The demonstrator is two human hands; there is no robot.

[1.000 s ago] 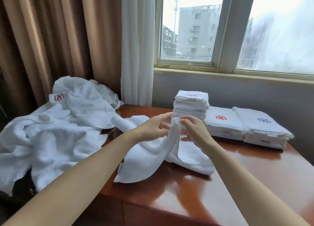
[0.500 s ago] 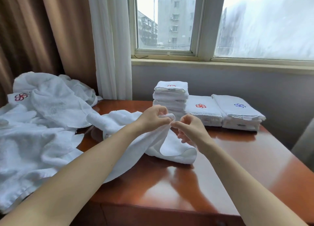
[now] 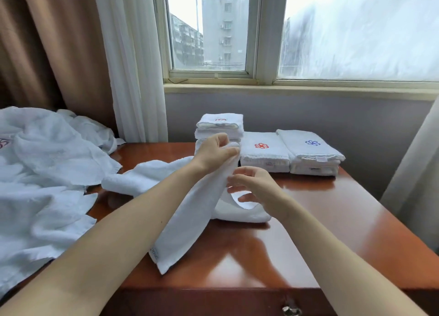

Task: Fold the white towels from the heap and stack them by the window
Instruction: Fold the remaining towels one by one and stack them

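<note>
Head view, left hand (image 3: 215, 154) gripping raised towel (image 3: 190, 211), right hand (image 3: 257, 189) loose-fingered beside it, folded stacks (image 3: 266, 154) on table (image 3: 332, 225).

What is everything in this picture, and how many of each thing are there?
loose towel: one, white, held up over the table's middle
towel heap: one, white, at the left, spilling onto the table's edge
tall stack: one, white folded towels, leftmost under the window
middle stack: one, white with red emblem, beside the tall stack
right stack: one, white with blue emblem, rightmost
table: one, reddish-brown wood, centre
window: one, pale frame, behind the table
brown curtain: one, far left
sheer curtain: one, white, beside the window
left hand: one, its grip pinches the loose towel's top
right hand: one, fingers relaxed beside the loose towel, holding nothing
</note>
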